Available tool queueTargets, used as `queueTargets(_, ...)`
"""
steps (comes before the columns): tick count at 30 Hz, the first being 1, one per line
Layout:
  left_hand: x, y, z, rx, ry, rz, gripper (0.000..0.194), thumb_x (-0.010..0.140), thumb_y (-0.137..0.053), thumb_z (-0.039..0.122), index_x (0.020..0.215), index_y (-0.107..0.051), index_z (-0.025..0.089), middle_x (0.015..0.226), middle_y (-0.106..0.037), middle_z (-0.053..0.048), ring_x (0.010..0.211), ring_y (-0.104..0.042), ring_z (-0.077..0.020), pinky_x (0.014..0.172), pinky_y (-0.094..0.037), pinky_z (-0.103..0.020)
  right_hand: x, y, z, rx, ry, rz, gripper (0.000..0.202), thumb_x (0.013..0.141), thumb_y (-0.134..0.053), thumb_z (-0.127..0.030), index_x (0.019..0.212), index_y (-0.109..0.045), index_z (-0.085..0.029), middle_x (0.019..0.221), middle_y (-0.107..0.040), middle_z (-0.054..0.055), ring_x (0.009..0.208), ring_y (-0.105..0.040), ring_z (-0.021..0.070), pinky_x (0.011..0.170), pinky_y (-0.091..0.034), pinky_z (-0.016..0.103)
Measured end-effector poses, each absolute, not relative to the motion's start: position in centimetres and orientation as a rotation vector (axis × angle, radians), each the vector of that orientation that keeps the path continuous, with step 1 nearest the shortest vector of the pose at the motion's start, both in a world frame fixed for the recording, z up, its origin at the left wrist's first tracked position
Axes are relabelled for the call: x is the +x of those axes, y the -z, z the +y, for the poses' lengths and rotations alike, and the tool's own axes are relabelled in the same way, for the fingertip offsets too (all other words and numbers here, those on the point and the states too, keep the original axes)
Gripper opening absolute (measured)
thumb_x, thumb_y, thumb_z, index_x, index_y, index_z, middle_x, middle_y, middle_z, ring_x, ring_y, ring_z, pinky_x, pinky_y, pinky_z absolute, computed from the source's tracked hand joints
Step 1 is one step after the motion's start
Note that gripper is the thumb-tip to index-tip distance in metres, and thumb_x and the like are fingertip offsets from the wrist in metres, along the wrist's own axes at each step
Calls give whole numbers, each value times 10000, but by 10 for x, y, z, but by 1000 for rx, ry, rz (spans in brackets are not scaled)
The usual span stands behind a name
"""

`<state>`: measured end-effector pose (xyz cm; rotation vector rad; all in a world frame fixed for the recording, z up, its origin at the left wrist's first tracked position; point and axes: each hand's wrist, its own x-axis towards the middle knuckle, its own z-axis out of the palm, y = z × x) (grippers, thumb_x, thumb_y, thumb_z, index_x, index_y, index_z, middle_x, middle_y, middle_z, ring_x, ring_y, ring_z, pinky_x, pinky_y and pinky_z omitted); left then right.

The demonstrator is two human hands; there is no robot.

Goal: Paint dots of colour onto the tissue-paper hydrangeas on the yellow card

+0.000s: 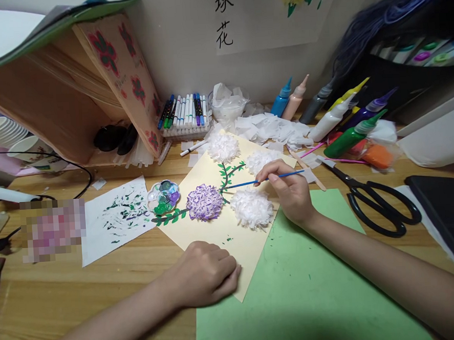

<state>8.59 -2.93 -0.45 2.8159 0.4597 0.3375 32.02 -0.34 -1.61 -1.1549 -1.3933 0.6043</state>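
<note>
"What are the two hands doing?"

"The right hand (287, 189) has its grip closed around one blue paintbrush (243, 184) above the cream sheet (211, 237). The left hand (204, 274) is curled shut, resting on that sheet's lower left edge. Whether anything is inside it, I cannot tell."

"Where does the brush point?"

"Its tip is at a painted branch (226, 176) near the cream sheet's middle; whether it touches, I cannot tell."

"How many flowers?"

"Four, all on the cream sheet: one purple flower (205, 202) left of its middle, and three white flowers (252, 208), two towards the top and one right of the middle."

"And around it?"

"One palette (162, 194) overlaps the cream sheet's left edge. Left of that sheet lies one paint-marked paper (96, 239). One green sheet (296, 294) is to its lower right, partly beneath it. On the wooden counter (141, 283), right of the cream sheet, is one pair of black-handled scissors (353, 184). At least seven paint bottles (331, 120) stand or lean beyond its upper right."
</note>
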Motion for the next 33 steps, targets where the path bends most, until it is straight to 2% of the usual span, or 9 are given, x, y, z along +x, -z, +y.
queueTargets(33,86,4,-29,2825,-353,452,322,880,-413,203,571,-499,172,492,-529,17,411,-430,-94,432,-232,-255,317,13,-6,-1187,-523,-1413,239,908,-424,-295,764,-598,-222,740,-596,19,779,-563,180,765,-421,366)
